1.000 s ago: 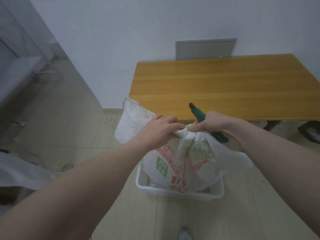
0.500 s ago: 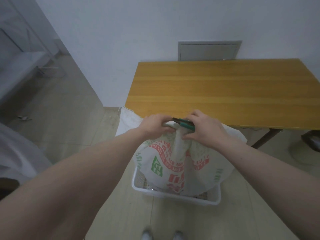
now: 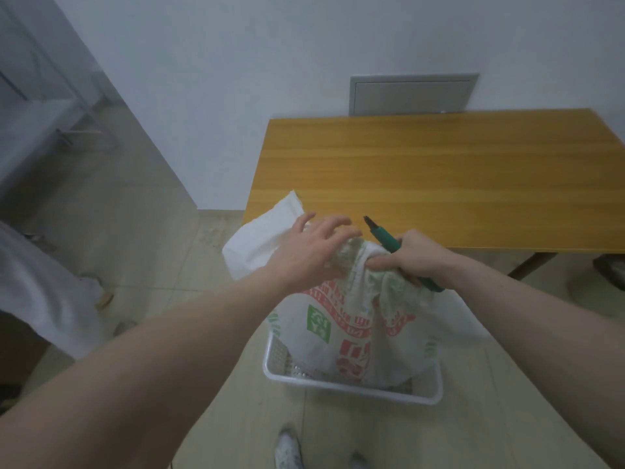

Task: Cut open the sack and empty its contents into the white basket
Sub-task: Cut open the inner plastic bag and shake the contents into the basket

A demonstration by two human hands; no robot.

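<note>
Pale tiled floor (image 3: 142, 265) beneath a white wall, wooden worktop (image 3: 439, 184) beyond. Pictured: printed sack (image 3: 341, 319) standing upside-down in the white basket (image 3: 351, 389), bunched top held up just in front of the worktop's near edge. Right hand (image 3: 419, 258) seen gripping both the gathered sack cloth and a green-handled cutter (image 3: 399, 247), blade end pointing up and away over the worktop. Left hand (image 3: 311, 252) caught with fingers (image 3: 338, 225) spread and relaxed, laid over the sack's upper fold just beside the right hand, clasping nothing. Judged to be the emptying step: sack apparently opened, its mouth down inside the basket. Called for next, by that reading: a firm regrip by the left hand, then a lift and shake. Contents in the basket too hidden to tell.
</note>
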